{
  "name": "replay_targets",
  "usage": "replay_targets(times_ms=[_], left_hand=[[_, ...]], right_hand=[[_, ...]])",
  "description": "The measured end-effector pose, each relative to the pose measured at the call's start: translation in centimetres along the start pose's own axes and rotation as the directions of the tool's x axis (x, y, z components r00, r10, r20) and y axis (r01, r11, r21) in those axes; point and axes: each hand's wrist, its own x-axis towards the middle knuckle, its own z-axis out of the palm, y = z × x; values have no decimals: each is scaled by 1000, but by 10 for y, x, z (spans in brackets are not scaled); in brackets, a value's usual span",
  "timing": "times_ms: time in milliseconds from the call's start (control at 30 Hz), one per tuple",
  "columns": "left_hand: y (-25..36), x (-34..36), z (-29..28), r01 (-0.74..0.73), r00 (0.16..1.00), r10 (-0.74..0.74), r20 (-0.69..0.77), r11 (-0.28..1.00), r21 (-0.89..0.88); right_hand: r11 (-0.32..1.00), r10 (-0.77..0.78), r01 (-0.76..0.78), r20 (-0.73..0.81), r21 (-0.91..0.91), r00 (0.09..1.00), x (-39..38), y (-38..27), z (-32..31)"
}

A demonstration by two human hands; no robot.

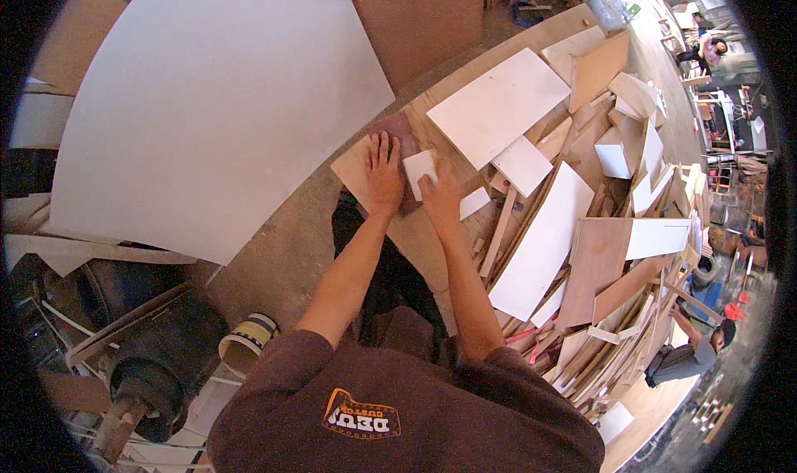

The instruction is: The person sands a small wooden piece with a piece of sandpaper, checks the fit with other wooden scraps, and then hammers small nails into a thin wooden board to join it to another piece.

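Note:
My left hand (384,174) lies with its fingers spread over a reddish-brown sheet or board (394,129) on a plywood work surface (354,171). My right hand (436,193), slightly blurred, grips a small white rectangular piece (418,165) just right of the left hand, over that reddish-brown piece. Another small white offcut (474,202) lies to the right of my right hand.
A large white panel (216,99) fills the left. Board offcuts (538,249) cover the table's right. A bucket (247,343) and a dark cylindrical object (162,382) stand lower left. Two other people (697,358) (710,51) are at the far right.

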Motion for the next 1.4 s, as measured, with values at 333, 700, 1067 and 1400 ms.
replay_targets(times_ms=[333, 700, 1067, 1400], left_hand=[[11, 4, 26, 184, 982, -186, 24, 981, 56], [19, -2, 16, 203, 971, -196, 137, 978, -37], [13, 0, 23, 289, 956, -287, 56, 957, -29], [13, -1, 24, 258, 964, -260, 56, 965, 40]], right_hand=[[990, 95, -56, 324, -128, 941, -1, -15, -1], [972, 73, 14, 357, -235, 931, 48, -32, 25], [953, 51, 103, 486, -285, 873, 9, -31, -12], [938, -61, 197, 424, -285, 903, 23, -10, 6]])
